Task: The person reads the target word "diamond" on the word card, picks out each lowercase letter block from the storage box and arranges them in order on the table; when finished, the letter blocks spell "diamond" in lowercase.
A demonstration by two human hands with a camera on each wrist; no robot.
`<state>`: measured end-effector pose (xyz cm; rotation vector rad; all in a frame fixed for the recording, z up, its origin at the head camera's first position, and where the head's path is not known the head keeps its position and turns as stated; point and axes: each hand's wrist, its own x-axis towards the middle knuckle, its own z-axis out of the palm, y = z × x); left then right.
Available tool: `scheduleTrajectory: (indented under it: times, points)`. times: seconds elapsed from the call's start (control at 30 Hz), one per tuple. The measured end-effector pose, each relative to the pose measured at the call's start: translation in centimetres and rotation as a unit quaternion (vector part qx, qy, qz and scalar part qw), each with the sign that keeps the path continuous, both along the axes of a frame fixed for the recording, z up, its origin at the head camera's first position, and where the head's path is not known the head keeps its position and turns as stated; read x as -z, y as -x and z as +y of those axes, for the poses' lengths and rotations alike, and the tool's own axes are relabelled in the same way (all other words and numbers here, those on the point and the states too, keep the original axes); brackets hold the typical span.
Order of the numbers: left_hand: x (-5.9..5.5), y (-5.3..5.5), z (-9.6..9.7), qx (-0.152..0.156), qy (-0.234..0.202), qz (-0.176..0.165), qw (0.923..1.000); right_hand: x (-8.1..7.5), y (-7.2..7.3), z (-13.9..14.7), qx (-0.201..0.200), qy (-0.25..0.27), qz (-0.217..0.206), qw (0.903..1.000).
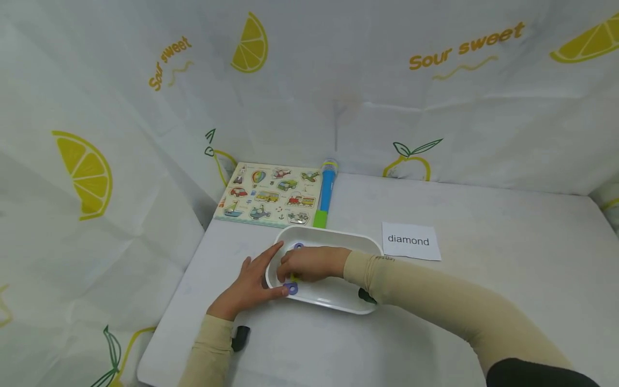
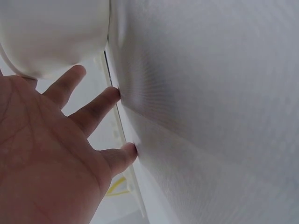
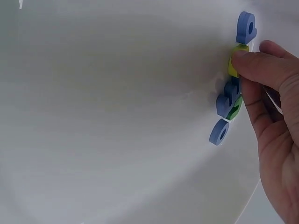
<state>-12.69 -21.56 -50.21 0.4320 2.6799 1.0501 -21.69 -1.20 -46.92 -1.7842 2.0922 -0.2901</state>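
A white tray (image 1: 333, 301) lies on the table with a row of small foam-like letters along its left end. In the right wrist view my right hand (image 3: 275, 88) pinches a yellow letter (image 3: 232, 67) with thumb and fingers. A blue letter (image 3: 245, 28) stands at one end of the row. Past the yellow one come another blue letter (image 3: 225, 103), a green letter (image 3: 235, 109) and a blue ring-shaped letter (image 3: 219, 132). My left hand (image 1: 246, 290) spreads its fingers around the tray's left end, thumb at the near rim beside a purple letter (image 1: 292, 288).
A card (image 1: 411, 248) printed "diamond" lies right of the tray. Behind the tray are a vehicle picture board (image 1: 263, 201) and a blue microphone-shaped pen (image 1: 327, 188) with a green end. A white curtain (image 1: 309, 80) with lemon prints hangs along the back and left.
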Motion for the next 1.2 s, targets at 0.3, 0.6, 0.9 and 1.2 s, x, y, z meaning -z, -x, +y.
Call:
scheduleTrajectory:
  times: [0.3,0.6,0.9,1.2]
  points:
    - [0.1,-0.1,0.0,0.001,0.005,-0.002,1.0000,0.2,-0.1,-0.1,0.013,-0.001,-0.015,0.9998]
    - [0.3,0.0,-0.1,-0.007,-0.008,0.001,0.9999,-2.8,0.5,1.6,0.030,-0.030,-0.134,0.9900]
    - [0.1,0.0,0.3,-0.024,0.005,-0.026,0.9994,-9.5,0.3,8.5,0.130,0.060,-0.237,0.9609]
    - [0.1,0.1,0.2,-0.031,0.016,-0.029,0.9990,-10.0,-2.2,21.2,0.344,0.173,-0.216,0.8975]
